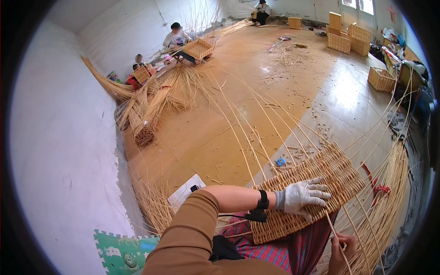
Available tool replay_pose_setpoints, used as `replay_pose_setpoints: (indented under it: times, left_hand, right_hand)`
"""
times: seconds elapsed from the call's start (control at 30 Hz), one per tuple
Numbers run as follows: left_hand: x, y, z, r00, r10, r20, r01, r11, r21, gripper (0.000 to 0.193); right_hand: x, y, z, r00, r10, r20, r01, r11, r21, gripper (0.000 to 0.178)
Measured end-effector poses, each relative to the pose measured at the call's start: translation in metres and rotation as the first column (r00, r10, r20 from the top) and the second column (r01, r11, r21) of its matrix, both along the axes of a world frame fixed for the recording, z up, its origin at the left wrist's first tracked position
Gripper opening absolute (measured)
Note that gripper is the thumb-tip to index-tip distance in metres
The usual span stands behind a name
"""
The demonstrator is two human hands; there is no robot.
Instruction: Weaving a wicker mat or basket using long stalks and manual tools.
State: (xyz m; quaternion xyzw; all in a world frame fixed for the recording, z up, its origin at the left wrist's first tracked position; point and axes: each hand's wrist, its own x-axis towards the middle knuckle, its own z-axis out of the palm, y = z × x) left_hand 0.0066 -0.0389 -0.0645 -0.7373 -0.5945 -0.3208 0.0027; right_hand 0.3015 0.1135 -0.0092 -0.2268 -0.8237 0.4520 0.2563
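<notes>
From the wearer's head, the left of two side-by-side fisheye cameras looks down and forward. The brown sleeve (pixel 183 233) and woven wicker panel (pixel 341 169) sit close, low in view; the floor (pixel 256 78) stretches away toward the upper edge, while the left wall (pixel 64 137) curves alongside.

Floor (pixel 197 146): tan sheet over most of the room, pale grey strip along the right. On it, left: bound reed bundles (pixel 151 107), spread at the far end; loose reeds (pixel 149 201) along the near wall; 1 green mat (pixel 120 256), jigsaw-edged, printed. Right: 1 long reed heap (pixel 389 183); 1 open basket (pixel 381 80); farther back, several baskets (pixel 339 42), grouped. Middle: 1 small blue item (pixel 281 161), kind unclear; scattered offcuts (pixel 292 57). Lap (pixel 275 252), plaid-covered: 1 woven panel (pixel 341 172) across it.
</notes>
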Motion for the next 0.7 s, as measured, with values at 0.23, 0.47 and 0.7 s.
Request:
replay_pose_setpoints:
  times: [0.23, 0.47, 0.7]
  left_hand:
    - [-0.001, -0.003, 0.016, 0.997, -0.008, 0.075, 0.011, 0.999, -0.035, 0.079]
    - [-0.006, -0.002, 0.024, 0.998, 0.06, -0.024, -0.063, 0.991, -0.121, 0.075]
    - [-0.006, 0.004, 0.033, 0.999, 0.02, -0.027, -0.023, 0.991, -0.131, 0.071]
  right_hand:
    - [-0.005, -0.01, -0.029, 0.974, -0.004, -0.228, -0.014, 0.997, -0.074, 0.039]
    - [0.038, 0.014, 0.0, 0.989, -0.076, -0.13, 0.012, 0.901, -0.434, 0.017]
    - [0.001, 0.017, 0.008, 0.997, 0.068, 0.039, -0.026, 0.754, -0.656, 0.02]
